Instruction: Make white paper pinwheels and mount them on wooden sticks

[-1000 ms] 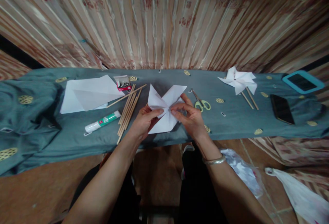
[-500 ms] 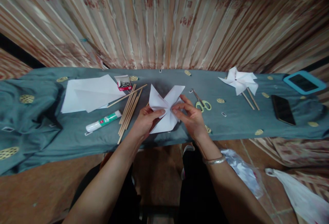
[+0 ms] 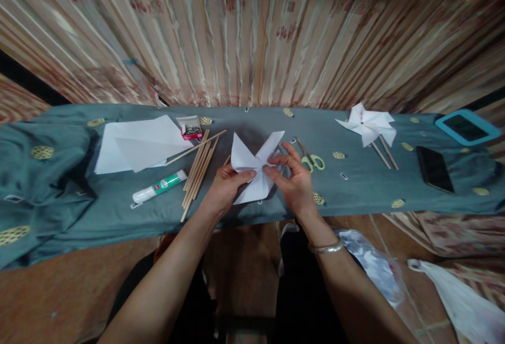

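Between my hands is a white paper pinwheel (image 3: 252, 189), its blades spread and folded in toward the middle. My left hand (image 3: 224, 189) grips its left side, thumb on top near the centre and fingers underneath. A wooden stick end (image 3: 226, 160) pokes out just above that hand. My right hand (image 3: 294, 178) pinches the paper close to the centre with thumb and fingertips; the tips partly cover what lies there. Just right of it lie scissors (image 3: 311, 160) with light green handles.
Left of my hands lie several wooden sticks (image 3: 199, 173), a glue stick (image 3: 160, 186), white paper sheets (image 3: 138, 141) and an open red box (image 3: 191, 129) of small metal pieces. Rightward are a finished-looking pinwheel (image 3: 365, 124), a phone (image 3: 434, 169) and a blue-framed device (image 3: 467, 126).
The pinwheel and both hands have shifted slightly right. My right index finger has lifted a little, and the right-hand blade is bent in further under my fingers.
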Motion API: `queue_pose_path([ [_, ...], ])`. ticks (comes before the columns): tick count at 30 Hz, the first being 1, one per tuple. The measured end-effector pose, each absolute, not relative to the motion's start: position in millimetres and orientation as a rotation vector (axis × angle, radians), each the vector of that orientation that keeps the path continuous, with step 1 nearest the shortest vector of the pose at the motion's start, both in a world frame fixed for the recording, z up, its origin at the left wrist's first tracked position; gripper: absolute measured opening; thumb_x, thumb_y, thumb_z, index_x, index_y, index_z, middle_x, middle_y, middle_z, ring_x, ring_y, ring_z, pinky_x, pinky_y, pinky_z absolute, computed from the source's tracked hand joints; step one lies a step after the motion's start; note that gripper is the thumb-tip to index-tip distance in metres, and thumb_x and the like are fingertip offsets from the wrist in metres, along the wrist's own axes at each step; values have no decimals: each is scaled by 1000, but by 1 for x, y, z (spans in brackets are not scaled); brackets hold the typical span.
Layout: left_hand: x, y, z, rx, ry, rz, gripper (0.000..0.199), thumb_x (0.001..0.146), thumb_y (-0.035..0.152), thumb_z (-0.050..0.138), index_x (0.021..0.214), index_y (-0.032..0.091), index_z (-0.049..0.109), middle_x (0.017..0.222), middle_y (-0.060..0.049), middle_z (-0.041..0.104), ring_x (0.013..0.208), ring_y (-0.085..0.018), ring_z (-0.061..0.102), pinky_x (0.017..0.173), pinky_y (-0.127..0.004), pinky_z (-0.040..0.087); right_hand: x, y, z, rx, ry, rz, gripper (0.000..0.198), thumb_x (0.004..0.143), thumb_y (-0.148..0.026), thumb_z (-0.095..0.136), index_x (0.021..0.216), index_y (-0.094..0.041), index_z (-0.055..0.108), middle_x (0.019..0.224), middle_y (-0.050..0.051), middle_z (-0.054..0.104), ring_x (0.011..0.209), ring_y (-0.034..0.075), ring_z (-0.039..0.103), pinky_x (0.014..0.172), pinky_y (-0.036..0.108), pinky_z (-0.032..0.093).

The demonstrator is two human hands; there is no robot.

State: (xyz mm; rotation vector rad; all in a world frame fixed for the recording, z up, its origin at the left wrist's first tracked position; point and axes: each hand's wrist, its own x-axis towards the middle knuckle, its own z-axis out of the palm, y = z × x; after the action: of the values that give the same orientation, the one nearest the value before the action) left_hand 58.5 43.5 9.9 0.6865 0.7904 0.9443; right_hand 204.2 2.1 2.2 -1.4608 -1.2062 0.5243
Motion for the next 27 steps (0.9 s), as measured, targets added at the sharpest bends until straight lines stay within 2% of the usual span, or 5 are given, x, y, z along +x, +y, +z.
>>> queue_pose_path([
  [8, 58, 43, 11, 671, 785, 917, 27, 45, 21, 86, 67, 14, 72, 63, -1, 72, 59, -15, 64, 69, -31, 51, 206, 2, 1, -1528, -1145, 429, 53, 67, -36, 78, 114, -20, 59, 148, 13, 41, 138, 29, 38, 113, 50, 32],
  [12, 57, 43, 13, 655, 781, 915, 27, 45, 21, 86, 68, 14, 72, 63, -1, 72, 59, -15, 65, 68, -30, 52, 214, 6, -2, -1405, -1069, 656, 79, 60, -39, 83, 129, -20, 51, 129, 12, 60, 121, 26, 56, 105, 45, 42],
  [15, 56, 42, 14, 654, 776, 885, 29, 46, 21, 86, 69, 14, 73, 63, -1, 72, 59, -16, 65, 70, -31, 53, 221, 6, 1, -1293, -1009, 1029, 57, 58, -42, 84, 107, -21, 66, 97, 5, 74, 85, 20, 68, 81, 36, 55],
  [18, 55, 41, 13, 673, 785, 842, 29, 45, 23, 87, 69, 14, 72, 62, -1, 72, 58, -16, 65, 68, -30, 52, 226, 4, 7, -1318, -951, 1278, 35, 55, -41, 86, 78, -18, 71, 71, -1, 73, 60, 13, 62, 60, 28, 52],
  [27, 50, 38, 4, 757, 826, 816, 32, 47, 28, 86, 71, 12, 72, 65, -2, 71, 59, -14, 63, 64, -28, 49, 221, 0, 8, -1373, -893, 1370, 31, 49, -36, 89, 72, -19, 75, 66, -1, 74, 55, 12, 61, 57, 25, 49],
])
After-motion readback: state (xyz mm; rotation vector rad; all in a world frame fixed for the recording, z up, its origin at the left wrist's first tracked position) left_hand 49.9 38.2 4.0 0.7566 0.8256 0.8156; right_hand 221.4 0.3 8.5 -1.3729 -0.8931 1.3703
